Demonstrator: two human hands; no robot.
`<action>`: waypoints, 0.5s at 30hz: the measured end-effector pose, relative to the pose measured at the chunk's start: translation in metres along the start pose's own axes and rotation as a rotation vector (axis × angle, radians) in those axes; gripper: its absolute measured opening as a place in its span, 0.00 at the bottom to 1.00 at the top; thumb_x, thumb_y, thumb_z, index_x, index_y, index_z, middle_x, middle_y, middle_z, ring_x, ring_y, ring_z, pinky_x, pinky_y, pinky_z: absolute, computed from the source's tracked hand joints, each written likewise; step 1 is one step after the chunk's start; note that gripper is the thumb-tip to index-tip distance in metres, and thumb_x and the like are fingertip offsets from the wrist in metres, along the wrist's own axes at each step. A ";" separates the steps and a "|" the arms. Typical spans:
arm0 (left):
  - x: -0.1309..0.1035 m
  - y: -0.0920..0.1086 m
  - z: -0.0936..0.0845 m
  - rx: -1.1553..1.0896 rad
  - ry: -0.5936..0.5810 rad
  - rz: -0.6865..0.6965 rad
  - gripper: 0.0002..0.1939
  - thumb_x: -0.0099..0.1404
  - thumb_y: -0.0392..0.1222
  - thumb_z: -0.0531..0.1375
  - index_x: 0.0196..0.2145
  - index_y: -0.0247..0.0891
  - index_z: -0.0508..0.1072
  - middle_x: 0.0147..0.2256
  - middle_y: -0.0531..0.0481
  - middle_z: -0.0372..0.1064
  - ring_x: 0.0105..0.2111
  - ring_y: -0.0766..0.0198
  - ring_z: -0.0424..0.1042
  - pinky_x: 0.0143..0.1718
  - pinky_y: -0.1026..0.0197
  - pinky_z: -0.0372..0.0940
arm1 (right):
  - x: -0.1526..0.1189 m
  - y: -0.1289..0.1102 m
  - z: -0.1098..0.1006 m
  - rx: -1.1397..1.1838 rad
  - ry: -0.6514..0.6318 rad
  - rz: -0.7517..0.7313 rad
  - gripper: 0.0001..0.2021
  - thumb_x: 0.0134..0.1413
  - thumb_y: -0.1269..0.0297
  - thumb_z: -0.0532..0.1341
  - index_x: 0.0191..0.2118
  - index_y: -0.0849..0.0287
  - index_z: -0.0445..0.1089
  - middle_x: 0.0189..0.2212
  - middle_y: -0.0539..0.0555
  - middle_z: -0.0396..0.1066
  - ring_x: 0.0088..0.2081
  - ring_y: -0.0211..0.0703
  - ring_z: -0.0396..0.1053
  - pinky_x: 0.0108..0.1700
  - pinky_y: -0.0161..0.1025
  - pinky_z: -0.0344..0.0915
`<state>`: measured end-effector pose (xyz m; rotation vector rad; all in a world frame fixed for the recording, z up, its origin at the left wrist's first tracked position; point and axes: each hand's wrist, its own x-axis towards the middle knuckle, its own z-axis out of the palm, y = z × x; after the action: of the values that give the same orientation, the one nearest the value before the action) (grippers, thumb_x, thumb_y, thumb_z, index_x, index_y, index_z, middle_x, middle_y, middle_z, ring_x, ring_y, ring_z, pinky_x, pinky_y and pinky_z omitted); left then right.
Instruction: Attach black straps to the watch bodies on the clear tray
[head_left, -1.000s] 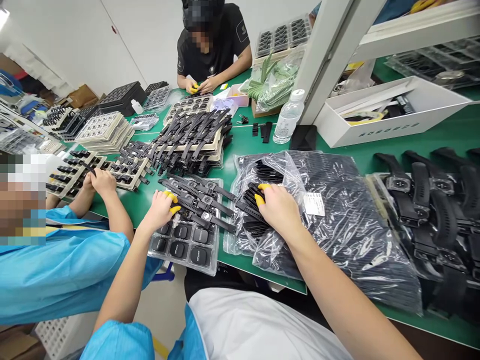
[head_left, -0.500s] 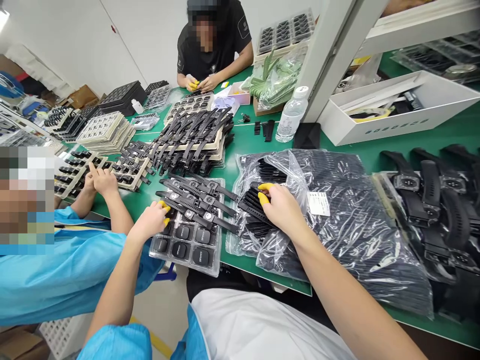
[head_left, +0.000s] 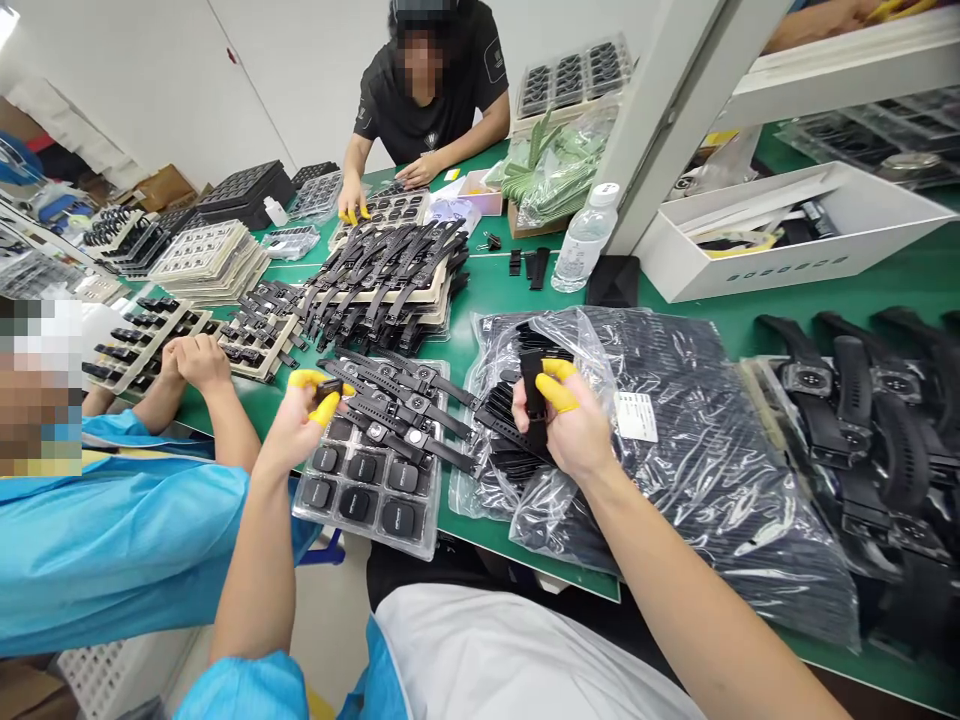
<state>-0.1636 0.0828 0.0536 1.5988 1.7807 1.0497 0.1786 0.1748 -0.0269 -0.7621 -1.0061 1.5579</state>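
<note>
My left hand (head_left: 294, 428), with yellow finger cots, pinches a small black watch case (head_left: 328, 388) above the left edge of a clear tray (head_left: 433, 535). Across the tray's far part lie several watches with black straps (head_left: 384, 393); black square watch cases (head_left: 358, 502) sit in its near pockets. My right hand (head_left: 579, 428), also in yellow finger cots, is closed on a black watch strap (head_left: 533, 382), held upright. Below it, loose black straps (head_left: 514, 465) spill from the mouth of a clear plastic bag (head_left: 720, 480) packed with more straps.
Stacked trays of strapped watches (head_left: 382, 275) stand behind my tray. A water bottle (head_left: 583, 245) and a white box (head_left: 795, 245) are at the back right, and more watches (head_left: 892, 400) lie at the right. One co-worker (head_left: 439, 100) sits opposite, another's blue sleeve (head_left: 150, 550) is at my left.
My left hand has lifted a watch case from the tray and moved slightly up. My right hand has raised a strap out of the pile. The co-worker opposite has reached toward a tray.
</note>
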 end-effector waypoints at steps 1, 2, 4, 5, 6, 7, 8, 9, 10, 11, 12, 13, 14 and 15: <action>0.005 0.010 0.016 -0.123 -0.010 0.036 0.14 0.71 0.47 0.60 0.47 0.42 0.60 0.45 0.44 0.75 0.35 0.63 0.77 0.31 0.64 0.68 | 0.000 -0.001 0.001 0.064 -0.048 0.085 0.10 0.63 0.55 0.62 0.43 0.51 0.63 0.26 0.45 0.68 0.19 0.37 0.62 0.24 0.38 0.59; 0.010 0.020 0.034 -0.214 -0.039 0.076 0.13 0.72 0.47 0.59 0.48 0.43 0.58 0.46 0.44 0.75 0.33 0.64 0.76 0.28 0.65 0.67 | 0.000 -0.002 0.003 0.106 -0.096 0.158 0.11 0.61 0.54 0.63 0.42 0.52 0.63 0.25 0.44 0.67 0.19 0.36 0.60 0.22 0.37 0.56; 0.021 0.035 0.076 -0.297 -0.136 0.158 0.13 0.73 0.43 0.57 0.52 0.43 0.58 0.47 0.44 0.74 0.33 0.66 0.75 0.30 0.65 0.69 | -0.001 -0.004 0.004 0.137 -0.182 0.251 0.13 0.60 0.52 0.65 0.42 0.53 0.64 0.24 0.45 0.67 0.19 0.36 0.59 0.21 0.36 0.54; 0.027 0.039 0.097 -0.304 -0.198 0.180 0.15 0.74 0.41 0.56 0.55 0.42 0.58 0.48 0.43 0.73 0.35 0.65 0.75 0.35 0.62 0.72 | -0.001 -0.004 0.004 0.132 -0.218 0.277 0.14 0.60 0.51 0.65 0.42 0.53 0.65 0.24 0.45 0.67 0.19 0.36 0.59 0.21 0.36 0.54; 0.032 0.041 0.117 -0.291 -0.237 0.196 0.17 0.74 0.39 0.55 0.57 0.41 0.58 0.49 0.42 0.73 0.38 0.64 0.76 0.40 0.59 0.73 | -0.002 -0.004 0.004 0.118 -0.249 0.293 0.15 0.60 0.51 0.66 0.42 0.54 0.65 0.22 0.44 0.66 0.18 0.36 0.58 0.21 0.36 0.53; 0.036 0.041 0.135 -0.254 -0.273 0.210 0.17 0.74 0.38 0.54 0.59 0.40 0.59 0.51 0.40 0.72 0.42 0.61 0.76 0.46 0.55 0.74 | -0.003 -0.003 0.004 0.101 -0.276 0.302 0.15 0.60 0.50 0.66 0.41 0.55 0.65 0.21 0.44 0.66 0.18 0.36 0.58 0.22 0.35 0.53; 0.039 0.039 0.150 -0.204 -0.288 0.231 0.18 0.73 0.37 0.53 0.59 0.39 0.61 0.52 0.39 0.72 0.46 0.58 0.76 0.51 0.51 0.73 | -0.003 -0.001 0.004 0.084 -0.301 0.307 0.16 0.60 0.50 0.66 0.41 0.55 0.65 0.19 0.43 0.65 0.18 0.36 0.58 0.22 0.35 0.53; 0.041 0.036 0.163 -0.150 -0.290 0.263 0.18 0.73 0.35 0.52 0.59 0.37 0.63 0.52 0.37 0.71 0.50 0.55 0.75 0.55 0.48 0.72 | -0.004 0.000 0.003 0.069 -0.325 0.310 0.16 0.61 0.50 0.66 0.40 0.55 0.65 0.17 0.43 0.64 0.17 0.36 0.58 0.22 0.35 0.53; 0.042 0.032 0.172 -0.097 -0.292 0.304 0.18 0.71 0.33 0.52 0.58 0.37 0.65 0.53 0.37 0.71 0.53 0.52 0.74 0.57 0.46 0.70 | -0.004 0.002 0.003 0.055 -0.348 0.312 0.16 0.61 0.50 0.66 0.40 0.56 0.65 0.16 0.42 0.63 0.17 0.36 0.57 0.23 0.36 0.53; 0.042 0.028 0.179 -0.052 -0.295 0.352 0.20 0.70 0.31 0.52 0.58 0.36 0.66 0.54 0.36 0.71 0.56 0.51 0.73 0.60 0.45 0.69 | -0.004 0.004 0.002 0.043 -0.368 0.315 0.16 0.61 0.50 0.66 0.40 0.56 0.65 0.15 0.42 0.63 0.17 0.36 0.58 0.24 0.36 0.54; 0.041 0.024 0.183 -0.018 -0.302 0.399 0.22 0.68 0.29 0.51 0.58 0.36 0.67 0.55 0.37 0.71 0.57 0.50 0.71 0.61 0.45 0.68 | -0.004 0.005 0.001 0.033 -0.386 0.321 0.15 0.62 0.50 0.66 0.40 0.56 0.65 0.15 0.42 0.63 0.17 0.36 0.58 0.24 0.36 0.54; 0.040 0.020 0.184 0.004 -0.315 0.439 0.25 0.65 0.27 0.51 0.59 0.36 0.67 0.56 0.37 0.70 0.59 0.50 0.70 0.62 0.45 0.67 | -0.004 0.006 0.001 0.024 -0.403 0.329 0.15 0.62 0.50 0.65 0.39 0.56 0.65 0.15 0.42 0.64 0.17 0.36 0.58 0.25 0.36 0.55; 0.039 0.018 0.184 0.015 -0.328 0.470 0.28 0.63 0.25 0.51 0.60 0.37 0.67 0.57 0.38 0.70 0.60 0.51 0.70 0.63 0.46 0.66 | -0.004 0.007 0.000 0.016 -0.418 0.335 0.15 0.62 0.50 0.65 0.39 0.56 0.65 0.15 0.43 0.65 0.17 0.36 0.58 0.25 0.36 0.55; 0.038 0.016 0.183 0.019 -0.335 0.491 0.31 0.62 0.24 0.50 0.61 0.37 0.67 0.58 0.39 0.69 0.61 0.52 0.70 0.63 0.46 0.66 | -0.004 0.007 0.000 0.009 -0.430 0.338 0.15 0.63 0.50 0.65 0.38 0.56 0.65 0.15 0.43 0.65 0.17 0.36 0.58 0.25 0.36 0.55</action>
<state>-0.0139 0.1568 -0.0321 2.1414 1.2102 0.8955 0.1766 0.1702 -0.0335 -0.6240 -1.2221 2.0769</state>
